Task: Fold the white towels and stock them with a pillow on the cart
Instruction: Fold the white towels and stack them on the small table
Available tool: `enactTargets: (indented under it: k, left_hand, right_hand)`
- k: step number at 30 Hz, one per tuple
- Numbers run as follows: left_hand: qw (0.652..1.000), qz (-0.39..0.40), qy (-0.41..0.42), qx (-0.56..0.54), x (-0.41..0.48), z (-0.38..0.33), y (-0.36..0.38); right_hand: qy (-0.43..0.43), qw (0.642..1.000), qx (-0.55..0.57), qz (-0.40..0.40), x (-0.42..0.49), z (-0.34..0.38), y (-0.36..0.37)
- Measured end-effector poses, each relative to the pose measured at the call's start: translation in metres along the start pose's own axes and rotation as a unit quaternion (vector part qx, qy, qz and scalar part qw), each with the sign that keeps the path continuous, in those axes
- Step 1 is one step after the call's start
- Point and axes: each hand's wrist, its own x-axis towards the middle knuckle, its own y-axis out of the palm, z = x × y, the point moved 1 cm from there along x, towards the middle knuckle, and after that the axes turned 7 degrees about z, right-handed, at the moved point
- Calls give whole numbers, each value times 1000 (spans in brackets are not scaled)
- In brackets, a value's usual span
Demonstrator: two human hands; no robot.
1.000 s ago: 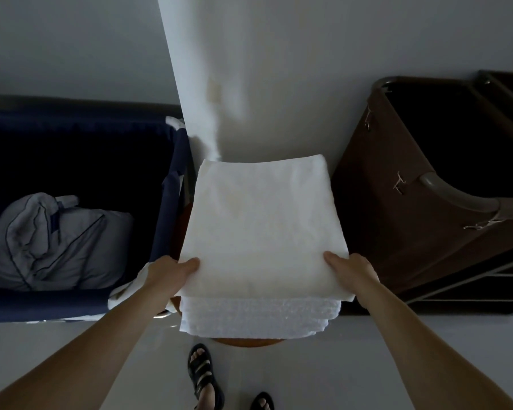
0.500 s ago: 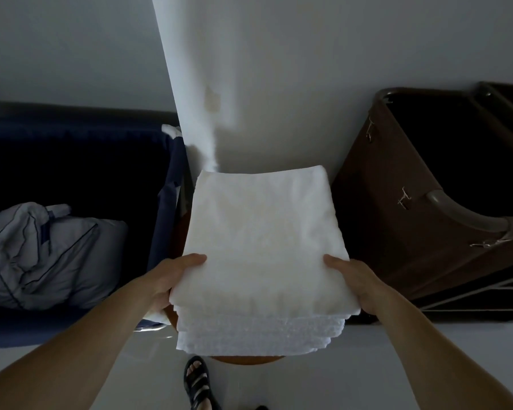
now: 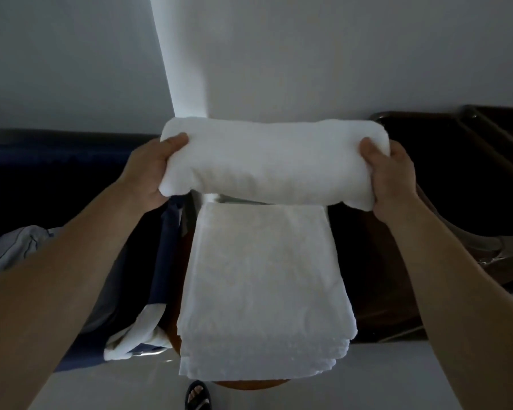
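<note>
A folded white towel point(image 3: 267, 164) hangs in the air in front of me, sagging at both ends. My left hand point(image 3: 148, 173) grips its left end and my right hand point(image 3: 393, 179) grips its right end, thumbs on top. Below it lies a stack of folded white towels point(image 3: 267, 291) on a round wooden stool point(image 3: 249, 384), whose rim shows under the front edge. A pale grey pillow point(image 3: 15, 250) lies inside the dark blue cart point(image 3: 160, 261) at the left, partly hidden by my left forearm.
A brown hamper point(image 3: 427, 232) with a rounded metal frame stands to the right of the stool. A white wall with a bright strip rises behind. A sandalled foot point(image 3: 197, 396) shows on the pale floor at the bottom.
Both hands have lifted the top folded towel off the stack and raised it up and away from me. The rest of the stack stays on the stool.
</note>
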Motion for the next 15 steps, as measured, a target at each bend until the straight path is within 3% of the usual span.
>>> enactTargets:
  k: [4, 7, 10, 15]
  left_hand:
    - [998, -10, -32, 58, -18, 53, -17]
    - [982, -49, -126, 132, -41, 136, -41]
    - [950, -66, -227, 202, -67, 217, -64]
    - [924, -112, -218, 294, -62, 249, -67]
  right_hand:
    - [61, 996, -62, 9, -17, -41, -9]
    - [156, 982, -103, 14, -58, -120, -13]
    - [255, 947, -192, 37, -107, -190, -9]
    - [253, 931, -262, 32, -109, -200, -2]
